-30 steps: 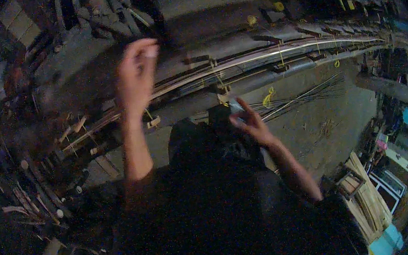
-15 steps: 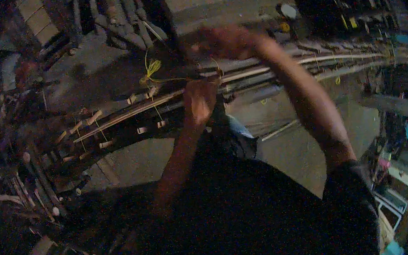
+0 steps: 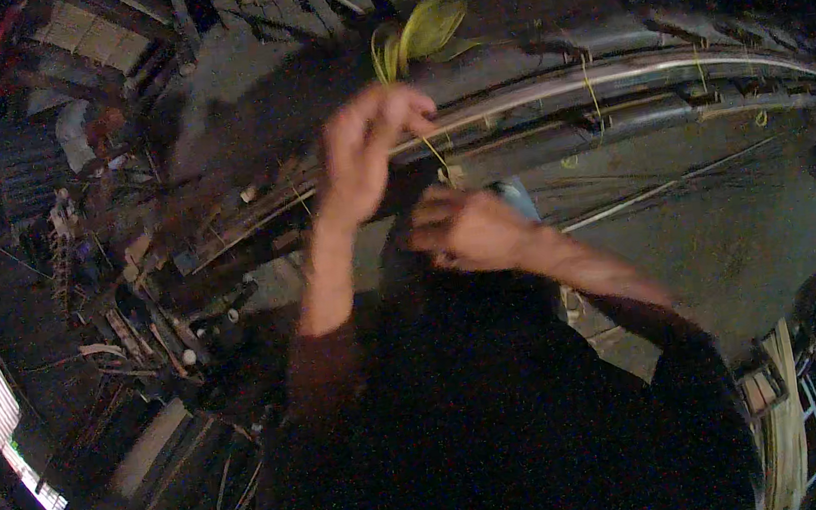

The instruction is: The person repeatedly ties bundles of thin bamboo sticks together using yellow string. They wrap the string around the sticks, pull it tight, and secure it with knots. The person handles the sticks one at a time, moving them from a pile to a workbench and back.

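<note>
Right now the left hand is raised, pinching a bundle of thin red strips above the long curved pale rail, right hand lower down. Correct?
Not quite: in the head view the bundle of thin strips is yellow-green, not red. The left hand is raised pinching it above the long curved pale rail, right hand lower.

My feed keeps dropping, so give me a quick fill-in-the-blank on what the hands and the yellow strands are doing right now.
1. The left hand pinches a bunch of ____-green strands.
2. The strands fan out ____ the left hand.
3. The right hand sits ____ than the left hand in the picture.
4. Both hands work by a long curved pale ____.

Missing words: yellow; above; lower; rail
</note>
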Demonstrator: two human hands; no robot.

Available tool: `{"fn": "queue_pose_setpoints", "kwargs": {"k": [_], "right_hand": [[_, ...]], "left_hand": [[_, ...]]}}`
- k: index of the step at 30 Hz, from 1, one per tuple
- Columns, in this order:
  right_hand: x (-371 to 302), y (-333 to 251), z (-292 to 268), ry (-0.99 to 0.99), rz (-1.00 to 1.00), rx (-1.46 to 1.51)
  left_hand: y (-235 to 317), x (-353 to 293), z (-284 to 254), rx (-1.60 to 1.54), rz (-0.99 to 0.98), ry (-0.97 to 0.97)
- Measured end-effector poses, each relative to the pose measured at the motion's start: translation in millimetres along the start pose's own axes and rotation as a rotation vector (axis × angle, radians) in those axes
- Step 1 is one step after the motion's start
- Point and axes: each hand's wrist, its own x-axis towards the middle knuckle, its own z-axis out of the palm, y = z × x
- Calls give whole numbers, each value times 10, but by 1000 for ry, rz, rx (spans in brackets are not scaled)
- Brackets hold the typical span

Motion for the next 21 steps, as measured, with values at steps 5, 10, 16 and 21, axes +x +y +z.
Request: {"fn": "queue_pose_setpoints", "kwargs": {"k": [5,10,16,21], "right_hand": [[379,234,-1010,-74,125,-427],[-99,-512,-1243,423,392,-167],[-1209,-422,290,508,1039,70],[-594,-916,1092,262,1017,294]], "left_hand": [[-1073,910,-266,-229,-398,-6],[-763,482,-997,241,95,122],[-386,-1093,-2244,294,-218,61],[-1121,-1077,-1915,578,-242,-52]]}}
